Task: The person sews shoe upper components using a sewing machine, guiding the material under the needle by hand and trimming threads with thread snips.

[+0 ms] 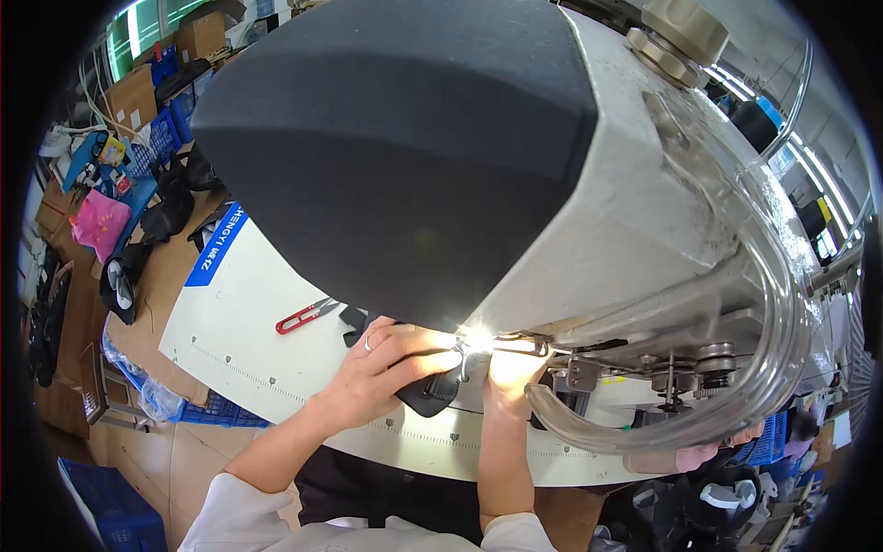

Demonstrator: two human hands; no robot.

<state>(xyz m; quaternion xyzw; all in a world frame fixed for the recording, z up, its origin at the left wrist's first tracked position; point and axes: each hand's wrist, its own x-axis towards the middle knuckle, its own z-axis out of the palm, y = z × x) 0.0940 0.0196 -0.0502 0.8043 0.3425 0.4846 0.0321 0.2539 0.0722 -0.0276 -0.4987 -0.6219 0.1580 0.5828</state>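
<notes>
A sewing machine (543,267) with a dark cover fills the upper middle, its bright lamp shining over the stitching spot. My left hand (382,363), with a ring on one finger, grips a black padded fabric piece (430,396) just left of that spot, fingers bent over its upper side. Under the machine's head, my right hand (512,373) lies at the right of the lamp's glare. Its fingers are washed out and partly covered by machine parts, so their grip does not show. Red thread snips (303,316) lie on the white table beyond my left hand.
The white worktable (239,322) carries a printed scale along its near edge. A clear plastic tube (644,442) curves around the machine's right side. Black pieces and a pink item (101,224) lie at the far left. Blue crates (110,501) stand on the floor.
</notes>
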